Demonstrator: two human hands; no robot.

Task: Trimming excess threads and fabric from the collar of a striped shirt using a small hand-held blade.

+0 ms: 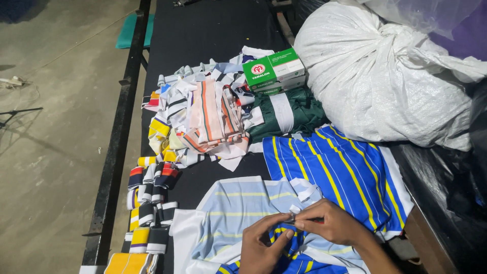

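My left hand (pixel 262 247) and my right hand (pixel 327 222) meet at the bottom centre over a pale blue garment with thin yellow stripes (pixel 238 213). Both pinch a small piece at the garment's neck area, where a white strip (pixel 305 192) lies. My right hand seems to grip a small dark tool with a red part (pixel 308 220); what it is I cannot make out. A blue fabric with yellow and white stripes (pixel 340 175) lies just to the right, partly under my right hand.
A heap of striped collar and cuff pieces (pixel 203 114) sits mid-table, with rolled striped bands (pixel 149 203) along the left edge. A green and white box (pixel 275 69) rests on dark green fabric (pixel 299 114). A big white sack (pixel 385 81) fills the right. The black table edge rail (pixel 114 152) borders concrete floor.
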